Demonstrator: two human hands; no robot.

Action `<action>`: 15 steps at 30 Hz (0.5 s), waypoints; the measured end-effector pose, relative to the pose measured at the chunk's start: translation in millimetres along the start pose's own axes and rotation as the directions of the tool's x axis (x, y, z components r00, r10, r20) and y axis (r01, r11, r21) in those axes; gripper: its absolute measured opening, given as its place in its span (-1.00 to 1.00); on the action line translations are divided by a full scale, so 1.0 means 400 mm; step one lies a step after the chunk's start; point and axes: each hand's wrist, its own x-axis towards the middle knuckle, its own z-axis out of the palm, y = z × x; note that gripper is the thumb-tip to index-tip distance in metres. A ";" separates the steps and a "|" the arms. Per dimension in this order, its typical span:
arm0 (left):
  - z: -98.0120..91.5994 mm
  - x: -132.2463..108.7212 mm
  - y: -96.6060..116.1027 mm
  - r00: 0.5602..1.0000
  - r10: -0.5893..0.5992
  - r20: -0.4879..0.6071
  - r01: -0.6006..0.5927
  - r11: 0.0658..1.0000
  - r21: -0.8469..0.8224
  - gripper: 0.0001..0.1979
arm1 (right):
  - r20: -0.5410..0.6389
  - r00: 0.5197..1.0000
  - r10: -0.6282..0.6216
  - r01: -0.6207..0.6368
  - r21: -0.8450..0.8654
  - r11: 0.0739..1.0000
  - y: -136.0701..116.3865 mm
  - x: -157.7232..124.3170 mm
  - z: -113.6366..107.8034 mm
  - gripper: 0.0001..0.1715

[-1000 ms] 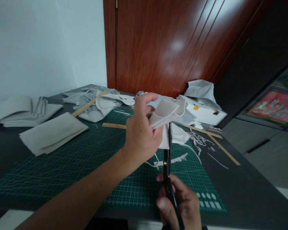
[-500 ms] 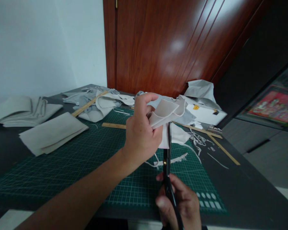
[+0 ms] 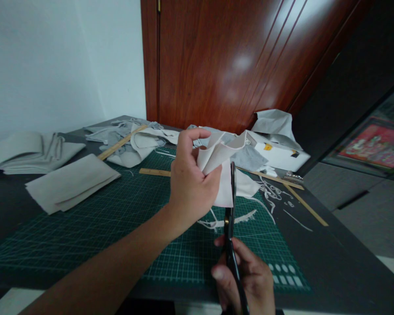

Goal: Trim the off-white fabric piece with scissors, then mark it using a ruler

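My left hand (image 3: 192,179) pinches a folded piece of off-white fabric (image 3: 223,190) above the mat, its upper folds fanning out past my fingers. In my right hand (image 3: 246,275) is a pair of black-handled scissors (image 3: 229,223), pointing away from me. The blades stand along the right edge of the fabric; whether they are fully closed I cannot make out. Beneath them, a thin cut strip of cloth (image 3: 244,217) lies on the green cutting mat (image 3: 170,249).
Folded fabric (image 3: 74,179) lies at the left, beside a fabric stack (image 3: 39,157). Crumpled grey cloth (image 3: 121,140) and a wooden ruler (image 3: 123,142) are behind. At the right are a white box (image 3: 279,151), thin offcuts (image 3: 271,190) and another wooden strip (image 3: 307,205).
The fabric in my left hand has turned a little, its top folds opening and more of its lower panel showing. The scissors have shifted only slightly along its right edge.
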 end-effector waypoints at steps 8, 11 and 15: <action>-0.003 -0.002 -0.001 1.000 -0.010 -0.024 0.009 0.998 -0.061 -0.53 | 0.070 0.998 -0.007 -0.006 0.181 0.983 0.020 0.005 -0.014 -0.26; -0.004 -0.005 0.005 0.999 -0.001 -0.036 -0.002 0.998 -0.067 -0.54 | 0.082 0.995 -0.052 0.036 0.184 0.982 0.035 0.002 -0.017 -0.18; -0.006 -0.008 0.016 0.999 0.018 -0.048 -0.022 0.996 -0.082 -0.51 | 0.099 0.992 -0.083 0.063 0.187 0.980 0.053 0.000 -0.019 -0.12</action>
